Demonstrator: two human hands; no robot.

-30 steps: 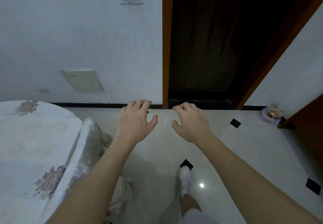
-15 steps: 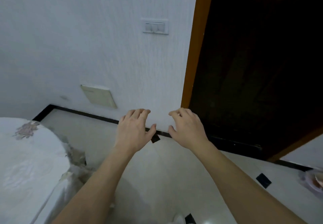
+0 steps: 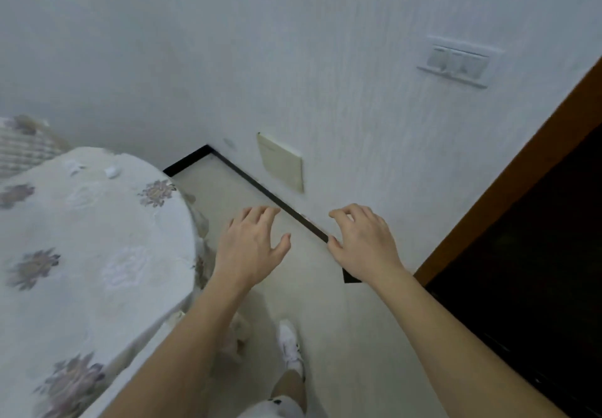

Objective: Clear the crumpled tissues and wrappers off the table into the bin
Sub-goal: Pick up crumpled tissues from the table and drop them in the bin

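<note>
A round table (image 3: 97, 238) with a white flowered cloth fills the left of the view. Near its far edge lie a small crumpled tissue (image 3: 111, 171) and another pale scrap (image 3: 74, 167). My left hand (image 3: 250, 246) hovers over the floor just right of the table's edge, fingers spread and holding nothing. My right hand (image 3: 365, 243) floats beside it near the wall's base, also spread and without anything in it. No bin is in view.
A white wall with a switch plate (image 3: 457, 63) and a cream cover panel (image 3: 280, 162) stands ahead. A dark doorway (image 3: 527, 271) with a brown frame is at the right. A cushioned chair back (image 3: 22, 147) shows behind the table. My white shoe (image 3: 290, 346) is on the tiled floor.
The view has swung left and down: the doorway slid to the right, and more of the table, with the tissues on it, came into sight. Both hands stay spread and hold nothing.
</note>
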